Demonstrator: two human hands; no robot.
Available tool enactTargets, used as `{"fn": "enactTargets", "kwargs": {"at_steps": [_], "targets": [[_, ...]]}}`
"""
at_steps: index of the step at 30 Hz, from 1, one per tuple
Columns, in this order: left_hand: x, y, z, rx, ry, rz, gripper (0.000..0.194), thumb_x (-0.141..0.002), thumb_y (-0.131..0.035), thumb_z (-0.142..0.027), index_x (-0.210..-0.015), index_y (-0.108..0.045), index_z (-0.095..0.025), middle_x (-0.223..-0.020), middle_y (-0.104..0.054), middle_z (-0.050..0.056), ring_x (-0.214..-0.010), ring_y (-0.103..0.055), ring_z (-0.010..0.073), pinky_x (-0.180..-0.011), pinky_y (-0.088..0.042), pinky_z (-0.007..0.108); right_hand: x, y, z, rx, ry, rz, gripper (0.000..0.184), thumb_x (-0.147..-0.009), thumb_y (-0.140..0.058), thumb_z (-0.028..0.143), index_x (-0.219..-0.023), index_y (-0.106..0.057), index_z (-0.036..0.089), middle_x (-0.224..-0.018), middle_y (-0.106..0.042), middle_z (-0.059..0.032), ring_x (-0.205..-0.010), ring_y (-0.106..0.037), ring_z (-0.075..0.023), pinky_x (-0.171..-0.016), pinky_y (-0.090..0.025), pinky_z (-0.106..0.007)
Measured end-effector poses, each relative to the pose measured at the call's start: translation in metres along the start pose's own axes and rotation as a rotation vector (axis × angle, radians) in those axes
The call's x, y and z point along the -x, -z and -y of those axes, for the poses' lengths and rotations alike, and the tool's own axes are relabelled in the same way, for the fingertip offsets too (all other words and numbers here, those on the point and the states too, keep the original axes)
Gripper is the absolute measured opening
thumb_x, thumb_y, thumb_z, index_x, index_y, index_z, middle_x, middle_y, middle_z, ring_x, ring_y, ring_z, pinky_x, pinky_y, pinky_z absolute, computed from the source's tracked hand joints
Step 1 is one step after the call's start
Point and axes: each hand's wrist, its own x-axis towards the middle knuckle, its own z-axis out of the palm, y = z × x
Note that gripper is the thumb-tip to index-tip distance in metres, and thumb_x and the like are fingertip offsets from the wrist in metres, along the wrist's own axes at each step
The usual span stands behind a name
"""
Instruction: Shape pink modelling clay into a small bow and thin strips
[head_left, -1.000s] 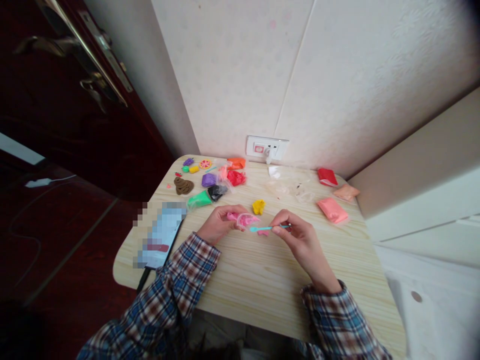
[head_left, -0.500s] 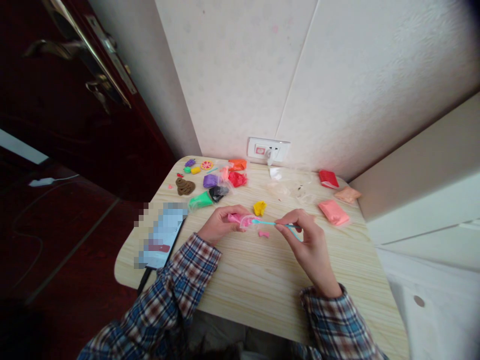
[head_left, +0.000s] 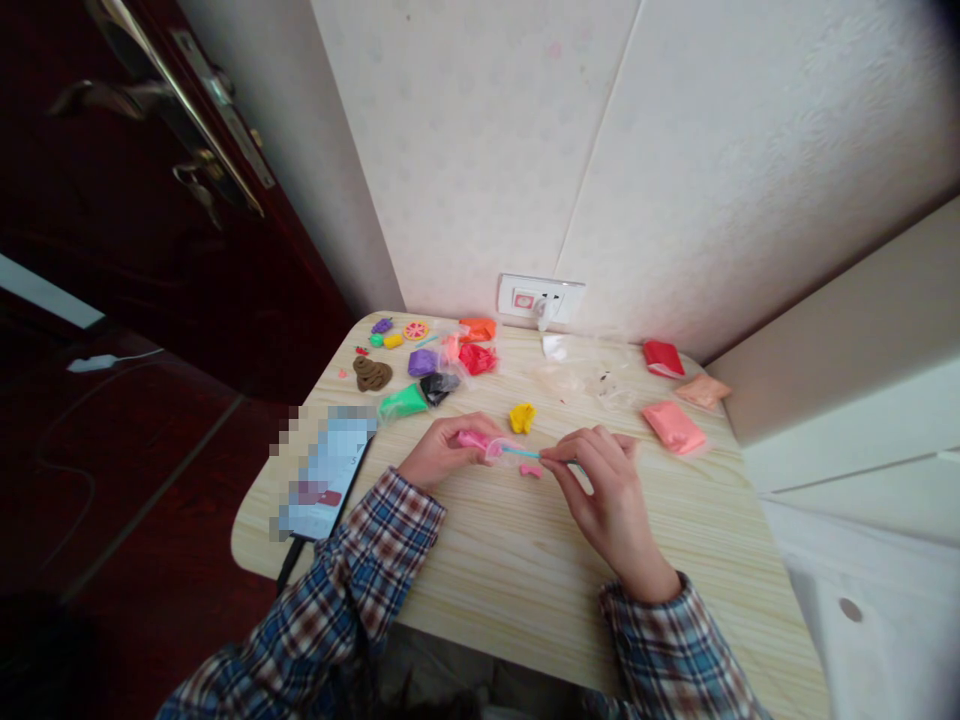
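Pink clay (head_left: pixel 473 439) in a clear bag (head_left: pixel 510 447) sits mid-frame, pinched by the left hand (head_left: pixel 439 453), while the right hand (head_left: pixel 606 485) pinches a blue stick (head_left: pixel 525 455), its tip at the bag's opening. Crowding them closest, I see a yellow lump (head_left: pixel 522 418) above the stick and a small pink piece (head_left: pixel 530 471) below it. A green packet (head_left: pixel 403 401) and a black packet (head_left: pixel 436 388) lie left of centre, a phone (head_left: pixel 334 478) lower left, a salmon packet (head_left: pixel 673 427) right of centre.

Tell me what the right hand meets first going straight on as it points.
Probably the pink bag in the left hand: the blue tool in the right hand points at its mouth. The small pink piece lies close to that line, but depth is unclear.
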Motion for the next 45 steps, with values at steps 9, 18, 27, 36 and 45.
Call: {"fn": "enactTargets", "kwargs": {"at_steps": [9, 18, 27, 36, 45], "targets": [[0.002, 0.001, 0.005, 0.066, 0.014, 0.006, 0.024, -0.065, -0.08, -0.037, -0.075, -0.073, -0.016, -0.082, -0.065, 0.004, -0.078, -0.058, 0.0161, -0.076, -0.042, 0.027, 0.0, -0.004, 0.003, -0.205, -0.069, 0.084, 0.008, -0.089, -0.054, 0.02, -0.081, -0.057, 0.021, -0.076, -0.059, 0.0014, -0.076, -0.052, -0.0146, -0.073, -0.029, -0.034], [0.003, 0.0, 0.005, 0.271, 0.045, 0.064, 0.06, -0.043, -0.084, -0.057, -0.078, -0.062, -0.014, -0.072, -0.057, 0.0, -0.063, -0.051, 0.0108, -0.059, -0.036, 0.021, 0.001, -0.016, 0.009, -0.597, -0.331, 0.144, 0.017, -0.087, -0.056, 0.036, -0.077, -0.058, 0.022, -0.076, -0.058, 0.0003, -0.074, -0.051, -0.0149, -0.071, -0.035, -0.031], [0.003, -0.002, 0.008, 0.407, 0.044, 0.128, 0.051, -0.049, -0.087, -0.046, -0.065, -0.05, -0.014, -0.073, -0.052, -0.002, -0.061, -0.052, 0.0092, -0.057, -0.038, 0.021, 0.0, -0.02, 0.01, -0.713, -0.375, 0.124, 0.028, -0.084, -0.056, 0.046, -0.073, -0.056, 0.02, -0.07, -0.056, 0.0006, -0.068, -0.053, -0.0134, -0.062, -0.041, -0.027], [0.001, -0.002, 0.004, 0.426, 0.042, 0.066, 0.048, -0.055, -0.085, -0.042, -0.064, -0.046, -0.015, -0.072, -0.051, -0.003, -0.063, -0.051, 0.0098, -0.058, -0.041, 0.021, 0.002, -0.008, 0.009, -0.572, -0.381, -0.026, 0.019, -0.084, -0.059, 0.037, -0.075, -0.06, 0.021, -0.071, -0.059, 0.0003, -0.069, -0.052, -0.0141, -0.064, -0.038, -0.029], [0.0, -0.002, -0.002, 0.384, -0.009, -0.01, 0.041, -0.057, -0.085, -0.037, -0.071, -0.053, -0.014, -0.076, -0.053, -0.002, -0.069, -0.051, 0.0099, -0.062, -0.039, 0.02, 0.004, -0.003, 0.007, -0.401, -0.339, -0.157, 0.014, -0.085, -0.059, 0.033, -0.077, -0.061, 0.022, -0.072, -0.06, 0.0005, -0.069, -0.05, -0.0138, -0.063, -0.036, -0.03]]}}
